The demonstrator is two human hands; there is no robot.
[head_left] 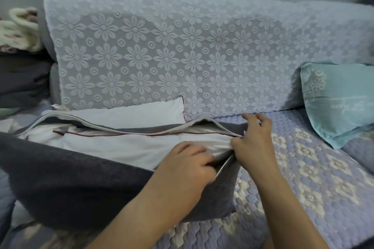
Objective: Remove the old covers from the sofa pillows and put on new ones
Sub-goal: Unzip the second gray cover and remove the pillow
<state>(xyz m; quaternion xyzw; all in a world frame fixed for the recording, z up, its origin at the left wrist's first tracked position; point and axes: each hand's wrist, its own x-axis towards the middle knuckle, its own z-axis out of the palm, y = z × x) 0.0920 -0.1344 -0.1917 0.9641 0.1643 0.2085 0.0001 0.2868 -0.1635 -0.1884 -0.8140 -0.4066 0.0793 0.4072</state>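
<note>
On the quilted sofa seat (303, 168) lies the white pillow (121, 147), half inside the dark grey cover (70, 184). The left hand (182, 170) grips the near edge of the opening, and the right hand (253, 139) pinches its corner. I think it is best to hold the opening wide and pull evenly. The small tag (59, 107) cannot be read.
</note>
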